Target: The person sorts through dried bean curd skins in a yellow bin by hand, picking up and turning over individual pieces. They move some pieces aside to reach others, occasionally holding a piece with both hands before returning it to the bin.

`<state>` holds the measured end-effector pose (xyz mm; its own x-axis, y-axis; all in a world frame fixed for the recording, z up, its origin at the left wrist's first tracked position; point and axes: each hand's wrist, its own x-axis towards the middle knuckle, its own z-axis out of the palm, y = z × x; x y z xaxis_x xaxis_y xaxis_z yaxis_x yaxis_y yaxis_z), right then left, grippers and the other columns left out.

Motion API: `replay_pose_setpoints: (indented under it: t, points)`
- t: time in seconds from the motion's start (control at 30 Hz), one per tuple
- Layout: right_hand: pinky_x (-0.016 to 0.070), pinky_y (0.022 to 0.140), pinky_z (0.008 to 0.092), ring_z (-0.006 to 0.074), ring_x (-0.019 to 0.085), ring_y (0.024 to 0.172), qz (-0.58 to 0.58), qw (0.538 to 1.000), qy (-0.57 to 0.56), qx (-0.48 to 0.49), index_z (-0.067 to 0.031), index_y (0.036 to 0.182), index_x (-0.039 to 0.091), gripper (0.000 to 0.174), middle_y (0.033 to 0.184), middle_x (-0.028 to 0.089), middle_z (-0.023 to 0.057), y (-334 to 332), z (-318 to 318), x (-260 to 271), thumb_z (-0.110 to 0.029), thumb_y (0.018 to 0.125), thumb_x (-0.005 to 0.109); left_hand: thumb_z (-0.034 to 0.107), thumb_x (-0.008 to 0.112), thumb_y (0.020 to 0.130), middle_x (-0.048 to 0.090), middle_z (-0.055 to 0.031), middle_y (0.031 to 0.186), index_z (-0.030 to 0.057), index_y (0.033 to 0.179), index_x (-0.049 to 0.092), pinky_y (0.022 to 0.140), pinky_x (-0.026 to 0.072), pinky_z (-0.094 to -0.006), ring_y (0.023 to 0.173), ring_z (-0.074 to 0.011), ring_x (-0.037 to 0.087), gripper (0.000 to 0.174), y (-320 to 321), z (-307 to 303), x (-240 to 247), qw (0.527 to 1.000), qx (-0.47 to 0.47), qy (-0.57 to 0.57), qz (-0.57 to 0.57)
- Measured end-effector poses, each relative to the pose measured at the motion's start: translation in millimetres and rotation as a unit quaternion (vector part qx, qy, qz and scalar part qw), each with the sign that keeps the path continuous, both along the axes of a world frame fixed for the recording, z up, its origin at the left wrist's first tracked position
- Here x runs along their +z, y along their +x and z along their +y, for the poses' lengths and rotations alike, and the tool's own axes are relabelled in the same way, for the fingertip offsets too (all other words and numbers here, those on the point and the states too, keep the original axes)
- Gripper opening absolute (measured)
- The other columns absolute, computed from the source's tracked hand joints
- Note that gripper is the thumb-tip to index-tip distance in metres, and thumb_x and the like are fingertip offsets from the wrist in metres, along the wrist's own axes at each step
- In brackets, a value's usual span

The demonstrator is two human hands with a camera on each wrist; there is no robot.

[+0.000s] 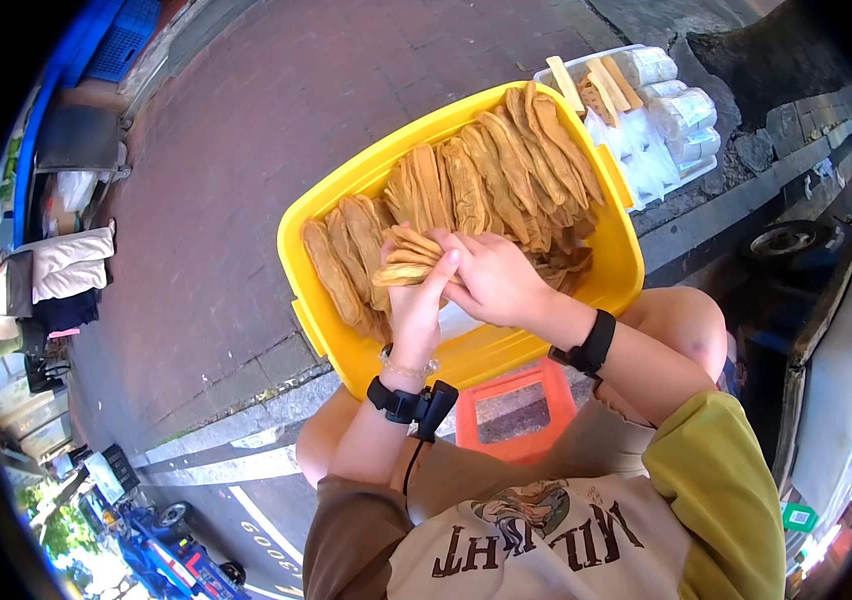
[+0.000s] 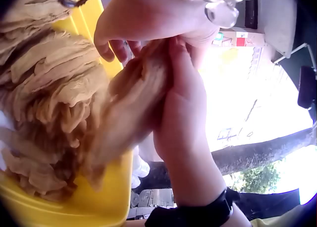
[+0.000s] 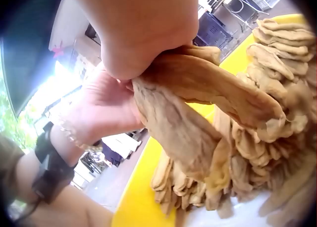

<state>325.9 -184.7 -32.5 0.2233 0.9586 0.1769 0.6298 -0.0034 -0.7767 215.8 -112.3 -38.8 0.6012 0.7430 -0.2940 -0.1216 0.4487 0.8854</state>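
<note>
A yellow plastic tub (image 1: 466, 355) holds rows of tan, wrinkled dried strips (image 1: 486, 175). Over its near side, both hands hold a small bundle of these strips (image 1: 406, 258). My left hand (image 1: 416, 300), with a bead bracelet at the wrist, grips the bundle from below. My right hand (image 1: 491, 280) closes on the bundle's near end from the right. In the left wrist view the bundle (image 2: 133, 103) lies between the left hand (image 2: 148, 19) and the right hand (image 2: 183, 113). The right wrist view shows the right hand (image 3: 143, 29) pinching the bundle (image 3: 188, 113) against the left hand (image 3: 104, 108), above the tub (image 3: 138, 187).
The tub rests on an orange stool (image 1: 516, 410) between my knees. A white tray of wrapped packs (image 1: 646, 110) stands behind the tub at the right. Brick pavement (image 1: 246, 150) spreads to the left, with a kerb (image 1: 246, 415) close by. Folded cloths (image 1: 71, 265) lie far left.
</note>
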Motion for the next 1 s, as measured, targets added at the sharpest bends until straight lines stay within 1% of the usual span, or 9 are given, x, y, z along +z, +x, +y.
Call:
replay_pose_setpoints:
  t: [0.07, 0.3, 0.4, 0.47, 0.57, 0.63, 0.77, 0.83, 1.0]
  points:
    - [0.0483, 0.068, 0.0405, 0.0333, 0.060, 0.078, -0.110, 0.994, 0.011, 0.019, 0.0001, 0.107, 0.045, 0.043, 0.088, 0.059, 0.0186, 3, -1, -7, -0.027, 0.078, 0.062, 0.012, 0.057, 0.088, 0.050, -0.0122, 0.125, 0.0043, 0.125, 0.038, 0.100, 0.0353, -0.0336, 0.115, -0.0193, 0.047, 0.042, -2, -4, 0, 0.999, -0.029, 0.010, -0.019]
    - [0.0482, 0.068, 0.0400, 0.0327, 0.059, 0.076, -0.070, 0.996, 0.025, 0.051, 0.0011, 0.115, 0.043, 0.052, 0.087, 0.058, 0.0179, -7, -4, -17, -0.028, 0.077, 0.063, 0.011, 0.052, 0.090, 0.050, -0.0160, 0.126, 0.0027, 0.125, 0.041, 0.104, 0.0318, -0.0360, 0.121, -0.0231, 0.044, 0.038, -1, -1, 6, 0.997, -0.030, -0.054, -0.055]
    - [0.0486, 0.072, 0.0398, 0.0344, 0.057, 0.087, -0.059, 0.996, 0.002, 0.066, 0.0000, 0.117, 0.042, 0.054, 0.098, 0.054, 0.0204, -7, -2, -6, -0.027, 0.076, 0.065, 0.014, 0.049, 0.091, 0.049, -0.0166, 0.127, 0.0015, 0.125, 0.042, 0.105, 0.0306, -0.0372, 0.121, -0.0238, 0.043, 0.036, -2, 7, 1, 0.994, -0.032, -0.065, -0.083]
    - [0.0472, 0.082, 0.0391, 0.0360, 0.056, 0.094, 0.014, 0.993, 0.116, 0.002, -0.0006, 0.123, 0.038, 0.060, 0.108, 0.049, 0.0203, -11, 0, -6, -0.020, 0.075, 0.069, 0.015, 0.047, 0.092, 0.049, -0.0166, 0.127, 0.0009, 0.123, 0.044, 0.105, 0.0307, -0.0373, 0.121, -0.0240, 0.043, 0.035, -1, 13, 7, 0.992, -0.022, -0.073, -0.098]
    - [0.0469, 0.085, 0.0398, 0.0401, 0.048, 0.108, 0.102, 0.985, 0.142, -0.009, -0.0029, 0.129, 0.029, 0.072, 0.117, 0.042, 0.0219, -9, 5, -9, -0.013, 0.072, 0.070, 0.016, 0.049, 0.092, 0.053, -0.0138, 0.120, 0.0018, 0.114, 0.050, 0.104, 0.0330, -0.0365, 0.115, -0.0228, 0.047, 0.027, -6, 25, 5, 0.983, 0.017, -0.118, -0.136]
    - [0.0468, 0.085, 0.0403, 0.0408, 0.051, 0.103, 0.115, 0.991, 0.072, 0.010, -0.0031, 0.134, 0.020, 0.079, 0.115, 0.046, 0.0220, -8, 1, -10, -0.010, 0.072, 0.069, 0.016, 0.051, 0.091, 0.057, -0.0106, 0.111, 0.0041, 0.104, 0.053, 0.102, 0.0354, -0.0355, 0.108, -0.0206, 0.051, 0.018, -11, 29, 4, 0.978, 0.036, -0.146, -0.147]
    - [0.0426, 0.093, 0.0382, 0.0372, 0.047, 0.116, 0.179, 0.982, 0.013, 0.060, -0.0011, 0.135, 0.020, 0.075, 0.129, 0.041, 0.0267, -21, -6, -17, -0.008, 0.076, 0.066, 0.014, 0.054, 0.088, 0.058, -0.0047, 0.092, 0.0067, 0.095, 0.053, 0.088, 0.0427, -0.0322, 0.091, -0.0166, 0.055, 0.010, -20, 25, 1, 0.978, 0.064, -0.130, -0.151]
    - [0.0479, 0.084, 0.0390, 0.0407, 0.055, 0.100, 0.048, 0.995, 0.053, 0.071, -0.0020, 0.136, 0.020, 0.076, 0.120, 0.048, 0.0239, -29, -4, -27, -0.005, 0.074, 0.064, 0.012, 0.056, 0.086, 0.057, -0.0019, 0.084, 0.0084, 0.090, 0.055, 0.080, 0.0441, -0.0291, 0.082, -0.0140, 0.055, 0.006, -19, 25, 5, 0.978, 0.106, -0.142, -0.112]
    - [0.0287, 0.106, 0.0451, 0.0402, 0.038, 0.123, -0.047, 0.993, 0.087, 0.061, 0.0004, 0.141, 0.011, 0.088, 0.133, 0.036, 0.0261, -24, -7, -37, -0.008, 0.072, 0.067, 0.001, 0.063, 0.079, 0.059, -0.0005, 0.083, 0.0065, 0.086, 0.055, 0.066, 0.0476, -0.0243, 0.077, -0.0099, 0.059, 0.012, -4, 7, 12, 0.986, 0.142, -0.077, -0.044]
